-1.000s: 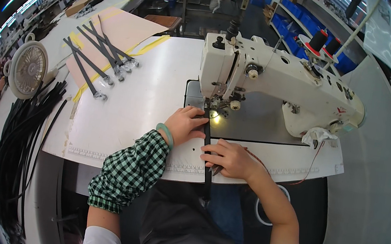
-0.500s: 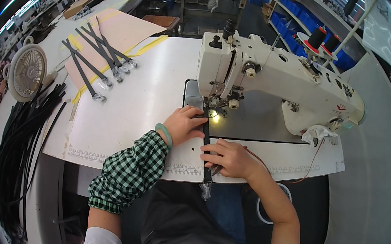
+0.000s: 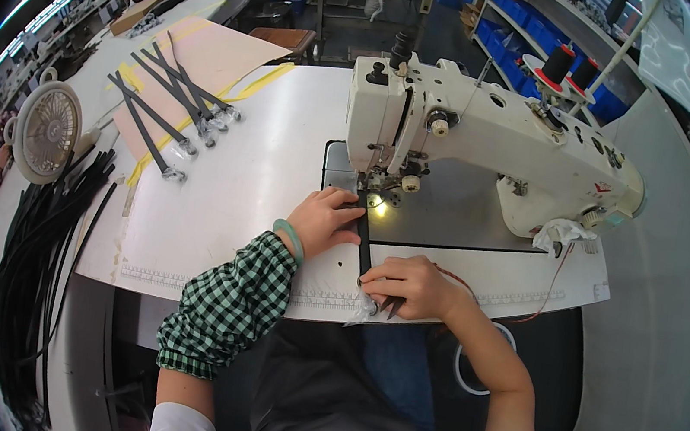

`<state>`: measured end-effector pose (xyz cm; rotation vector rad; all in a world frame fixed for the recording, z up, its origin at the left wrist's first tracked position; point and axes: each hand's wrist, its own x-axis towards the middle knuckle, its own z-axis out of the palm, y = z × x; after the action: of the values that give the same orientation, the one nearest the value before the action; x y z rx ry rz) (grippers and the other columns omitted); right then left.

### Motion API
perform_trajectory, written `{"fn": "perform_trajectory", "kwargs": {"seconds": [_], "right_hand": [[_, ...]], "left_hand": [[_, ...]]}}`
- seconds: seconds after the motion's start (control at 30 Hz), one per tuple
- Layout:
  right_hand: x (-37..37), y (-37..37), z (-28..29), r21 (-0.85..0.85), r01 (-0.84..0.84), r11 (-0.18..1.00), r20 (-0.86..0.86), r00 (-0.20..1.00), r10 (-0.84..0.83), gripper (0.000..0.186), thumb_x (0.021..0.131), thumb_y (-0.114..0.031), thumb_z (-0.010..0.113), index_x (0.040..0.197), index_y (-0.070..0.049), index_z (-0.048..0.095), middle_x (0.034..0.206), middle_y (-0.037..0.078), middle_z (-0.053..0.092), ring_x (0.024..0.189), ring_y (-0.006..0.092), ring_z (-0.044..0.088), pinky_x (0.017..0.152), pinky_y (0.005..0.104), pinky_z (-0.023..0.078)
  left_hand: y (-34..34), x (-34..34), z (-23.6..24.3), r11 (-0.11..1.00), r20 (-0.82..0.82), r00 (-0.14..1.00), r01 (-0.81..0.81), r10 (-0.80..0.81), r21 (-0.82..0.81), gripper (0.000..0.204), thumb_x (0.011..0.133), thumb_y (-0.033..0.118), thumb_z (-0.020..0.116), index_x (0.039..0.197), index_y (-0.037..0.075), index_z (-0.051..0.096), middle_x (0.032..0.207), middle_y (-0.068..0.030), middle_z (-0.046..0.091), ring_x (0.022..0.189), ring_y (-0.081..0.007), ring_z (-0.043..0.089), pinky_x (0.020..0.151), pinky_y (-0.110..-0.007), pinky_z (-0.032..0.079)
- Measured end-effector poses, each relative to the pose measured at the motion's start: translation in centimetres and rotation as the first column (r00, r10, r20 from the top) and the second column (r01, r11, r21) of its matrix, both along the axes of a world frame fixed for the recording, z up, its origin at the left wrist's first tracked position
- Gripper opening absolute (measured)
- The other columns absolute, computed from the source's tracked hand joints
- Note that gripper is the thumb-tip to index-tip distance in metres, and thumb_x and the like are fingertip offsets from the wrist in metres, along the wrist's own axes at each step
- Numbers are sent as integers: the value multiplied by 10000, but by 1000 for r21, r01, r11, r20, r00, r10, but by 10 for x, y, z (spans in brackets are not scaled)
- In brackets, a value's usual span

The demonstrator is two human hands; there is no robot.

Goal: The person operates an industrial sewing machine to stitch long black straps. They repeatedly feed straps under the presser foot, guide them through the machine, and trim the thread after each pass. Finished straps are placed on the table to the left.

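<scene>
Sewing machine [image 3: 494,139], one, off-white, lamp lit beneath its head; landmark for all entries. Black strap [image 3: 363,240], one, narrow: ran from under the machine's needle area straight toward the person, its near end, in clear wrapping [image 3: 364,309], at the counter [image 3: 225,200] edge in front of the machine. Left hand [image 3: 327,220]: just in front of the machine's head, fingers extended and loosely spread, fingertips on the strap, thumb apart from the forefinger. Right hand [image 3: 414,286]: farther in front, narrowed in a pinch on the strap near its wrapped end; a dark pointed tool, kind unclear, lay against the palm. Handling note, by judgement: the strap was best guided flat and in line with the needle, with light, even tension from the right hand, left fingertips clear of the needle, and wrapping and tool point away from the feed. Also listed: wrapped straps [image 3: 154,113], several, crossed, left of the machine; loose black strips [image 3: 34,262], one bundle, farther left; thread spools [image 3: 559,65], two, dark with red bases, behind the machine.
</scene>
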<state>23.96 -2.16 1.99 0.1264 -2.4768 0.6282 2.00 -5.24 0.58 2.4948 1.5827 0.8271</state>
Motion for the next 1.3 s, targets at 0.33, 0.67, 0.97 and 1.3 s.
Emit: {"fn": "perform_trajectory", "kwargs": {"seconds": [0.33, 0.67, 0.97, 1.3], "right_hand": [[-1, 12, 8, 25, 96, 995, 131, 986, -99, 324, 514, 11, 627, 831, -55, 602, 933, 6, 610, 675, 130, 620, 565, 246, 501], [-11, 40, -3, 71, 155, 985, 86, 983, -161, 300, 556, -10, 622, 846, -86, 608, 941, -15, 607, 708, 160, 606, 571, 274, 497], [-25, 58, -7, 89, 244, 966, 73, 965, -251, 297, 577, -24, 605, 862, -108, 597, 942, -17, 599, 710, 186, 596, 566, 293, 489], [53, 43, 30, 139, 584, 800, -282, 798, -533, 352, 561, 88, 555, 890, -31, 598, 876, 99, 605, 609, 184, 590, 490, 255, 461]], "left_hand": [[3, 1, -1, 997, 48, 999, 22, -26, 78, 316, 633, 199, 686, 896, 33, 635, 972, -106, 571, 907, -260, 524, 789, -345, 438], [7, 3, 3, 996, 60, 998, -11, 5, 92, 186, 666, 65, 624, 847, 31, 647, 879, -83, 604, 820, -229, 560, 718, -307, 478], [14, 1, 1, 993, 41, 998, -56, 51, 106, 216, 675, 38, 596, 887, 39, 638, 881, -82, 605, 802, -233, 556, 702, -310, 480], [-5, 34, 3, 952, -8, 959, -279, 282, 128, 267, 734, 171, 595, 965, 37, 597, 958, -142, 579, 920, -272, 536, 788, -334, 457]]}}
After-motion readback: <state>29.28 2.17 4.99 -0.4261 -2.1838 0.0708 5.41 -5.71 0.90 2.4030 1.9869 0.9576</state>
